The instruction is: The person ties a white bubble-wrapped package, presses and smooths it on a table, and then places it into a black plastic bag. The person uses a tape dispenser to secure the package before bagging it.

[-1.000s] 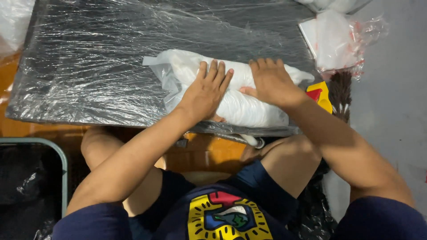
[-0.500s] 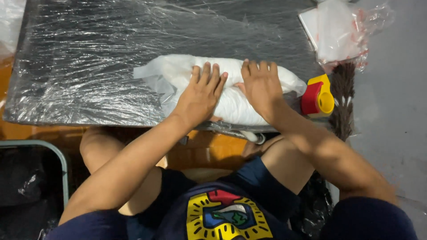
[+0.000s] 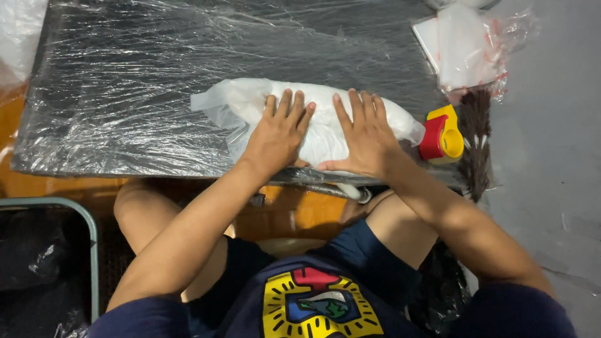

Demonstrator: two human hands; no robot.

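The white bag (image 3: 313, 122) lies lengthwise near the front edge of the dark board (image 3: 125, 94), soft and bulging, its loose plastic mouth trailing off to your left. Both your palms are flat on top of it: your left hand (image 3: 278, 134) over the middle, fingers slightly spread and pointing away from you, your right hand (image 3: 366, 134) just beside it, fingers also fanned and laid flat — neither hand is gripping, both are pressing down. Judging from that, you are flattening or rolling the filling, so keep the pressure even across both palms and work from the middle toward the ends; leaning on the heels alone would likely bunch the contents up under the fingers. Mind the open end on the left, since hard pressure toward it could push the contents out. The board's clear film (image 3: 188, 50) is wrinkled and looks slippery, so the bag may slide forward — press down more than away. The red-and-yellow tool (image 3: 443, 134) sits touching or nearly touching the bag's right end, with a dark brush (image 3: 476, 144) beside it and a stack of clear bags (image 3: 466, 47) farther back; keep the roll from nudging them.
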